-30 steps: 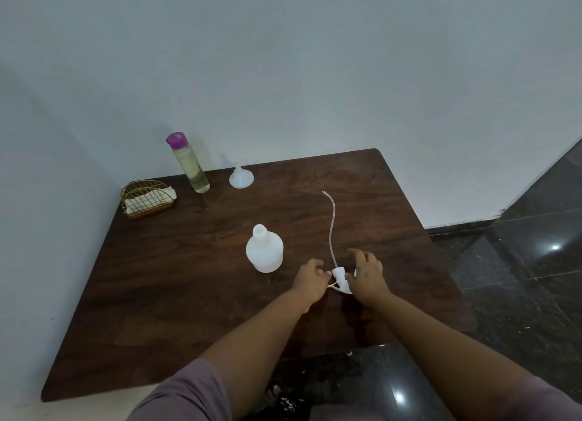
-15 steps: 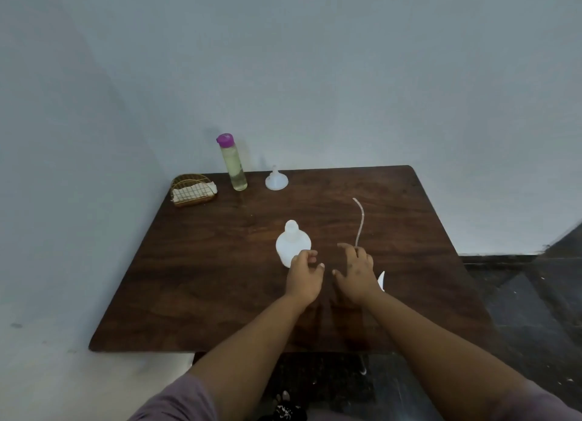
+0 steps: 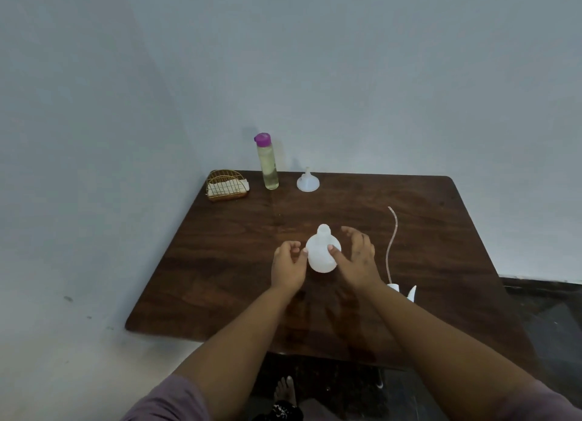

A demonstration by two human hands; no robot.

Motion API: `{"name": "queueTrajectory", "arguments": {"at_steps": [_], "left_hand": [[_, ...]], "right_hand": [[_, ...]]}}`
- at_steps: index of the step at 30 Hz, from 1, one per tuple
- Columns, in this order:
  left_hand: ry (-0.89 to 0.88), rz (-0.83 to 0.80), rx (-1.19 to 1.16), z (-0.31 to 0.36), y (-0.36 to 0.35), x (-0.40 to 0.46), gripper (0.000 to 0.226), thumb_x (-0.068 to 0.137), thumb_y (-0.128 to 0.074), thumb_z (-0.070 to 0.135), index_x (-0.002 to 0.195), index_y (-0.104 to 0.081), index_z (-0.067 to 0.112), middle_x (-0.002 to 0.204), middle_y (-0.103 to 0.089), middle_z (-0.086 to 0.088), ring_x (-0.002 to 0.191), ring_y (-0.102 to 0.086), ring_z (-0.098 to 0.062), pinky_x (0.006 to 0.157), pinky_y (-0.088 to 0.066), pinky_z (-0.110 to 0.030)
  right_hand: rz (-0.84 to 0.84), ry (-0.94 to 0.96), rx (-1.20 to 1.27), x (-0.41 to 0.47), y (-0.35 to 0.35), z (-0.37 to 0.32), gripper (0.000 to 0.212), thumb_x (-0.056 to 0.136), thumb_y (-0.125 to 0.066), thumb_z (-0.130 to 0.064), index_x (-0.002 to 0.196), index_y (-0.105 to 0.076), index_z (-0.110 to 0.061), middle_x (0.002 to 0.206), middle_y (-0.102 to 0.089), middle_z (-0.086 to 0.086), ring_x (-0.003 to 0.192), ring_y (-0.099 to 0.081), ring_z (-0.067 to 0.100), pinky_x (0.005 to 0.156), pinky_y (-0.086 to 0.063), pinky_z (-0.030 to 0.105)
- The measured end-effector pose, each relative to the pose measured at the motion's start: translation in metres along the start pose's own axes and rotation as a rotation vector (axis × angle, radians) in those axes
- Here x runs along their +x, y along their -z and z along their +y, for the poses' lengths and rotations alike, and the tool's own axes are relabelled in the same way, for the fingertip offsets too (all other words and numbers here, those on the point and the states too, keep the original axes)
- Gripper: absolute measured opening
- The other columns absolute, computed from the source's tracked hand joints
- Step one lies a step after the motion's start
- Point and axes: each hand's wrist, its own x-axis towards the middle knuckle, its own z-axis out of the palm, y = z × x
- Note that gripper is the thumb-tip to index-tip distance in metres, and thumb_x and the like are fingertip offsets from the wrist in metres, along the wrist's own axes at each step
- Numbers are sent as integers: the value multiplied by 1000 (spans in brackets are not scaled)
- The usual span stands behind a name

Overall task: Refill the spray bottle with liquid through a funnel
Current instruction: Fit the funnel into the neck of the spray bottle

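The white spray bottle (image 3: 320, 256) stands uncapped on the middle of the dark wooden table (image 3: 220, 263). My left hand (image 3: 287, 267) is at its left side with the fingers loosely curled and the thumb tip at the bottle's wall. On the other side my right hand (image 3: 357, 258) has its thumb on the bottle's front and its fingers spread beside the neck. The white spray head (image 3: 404, 290) lies to the right, partly hidden by my right forearm, its thin tube (image 3: 391, 241) running away from me. A white funnel (image 3: 308, 181) sits upside down at the back.
A tall clear bottle with a purple cap (image 3: 267, 163), holding yellowish liquid, stands at the back next to the funnel. A gold wire basket (image 3: 226, 185) with a white cloth sits at the back left corner by the wall. Dark tiled floor lies to the right.
Both hands left the spray head on the table at the right and moved left and forward to the bottle. The camera turned left.
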Motion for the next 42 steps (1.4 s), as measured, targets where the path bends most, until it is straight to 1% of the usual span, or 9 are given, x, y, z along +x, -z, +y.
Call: {"name": "queueTrajectory", "arguments": {"at_steps": [6,14,18,24,29,32,36,40,42], "left_hand": [[8,13,-4,23,15,55,24,95,-59,28,119,-56,23,121,-51,4,101,-55,-8,95,-52,-33],[-15,-61,-14,44,28,147,30,95,-60,27,124,-55,19,120,-52,2,100,-55,-9,89,-48,-25],[32,-156,13,36,24,197,32,95,-59,28,126,-53,19,123,-56,-1,106,-55,-12,95,-49,-30],[172,-250,9,39,11,263,40,99,-52,25,137,-47,16,132,-54,-2,119,-52,-20,95,-41,-28],[253,-362,316,43,-13,307,53,96,-43,12,148,-36,12,149,-41,-10,132,-44,-30,104,-39,-34],[241,-357,303,48,-32,329,55,96,-43,12,150,-32,12,153,-37,-11,135,-41,-30,106,-37,-35],[225,-333,178,56,-51,352,59,96,-42,11,153,-25,15,158,-29,-8,142,-33,-29,110,-32,-37],[303,-359,162,62,-65,355,52,95,-41,12,147,-34,11,146,-43,-13,130,-45,-32,99,-39,-34],[296,-332,219,65,-68,352,45,94,-42,15,139,-43,9,138,-49,-14,122,-50,-33,103,-42,-37]], "right_hand": [[54,-38,8,53,5,-18,47,91,-55,-45,133,-44,-27,138,-41,1,129,-34,22,99,-35,38],[-29,-58,-133,140,-10,-34,36,89,-62,-26,124,-51,-24,128,-48,4,122,-42,24,100,-39,38],[-6,-161,-48,184,-25,-32,36,87,-65,-18,121,-54,-22,124,-50,6,114,-50,21,102,-44,41],[-75,-383,43,246,-51,-18,39,88,-62,-4,125,-55,-13,116,-57,2,105,-54,16,90,-46,28],[-132,-562,103,294,-75,3,37,94,-44,-5,130,-52,-11,127,-57,12,111,-56,26,97,-48,38],[-161,-545,4,317,-84,16,40,93,-42,-6,131,-51,-13,130,-56,10,117,-54,27,103,-44,39],[-189,-459,-59,339,-101,21,62,84,-42,9,141,-40,-15,144,-45,6,130,-45,23,109,-37,33],[-257,-421,-74,353,-117,20,62,88,-46,0,147,-30,-14,149,-38,9,135,-40,25,111,-33,33],[-247,-453,-34,358,-124,17,59,89,-45,-3,146,-32,-15,147,-39,11,132,-42,28,109,-35,35]]}}
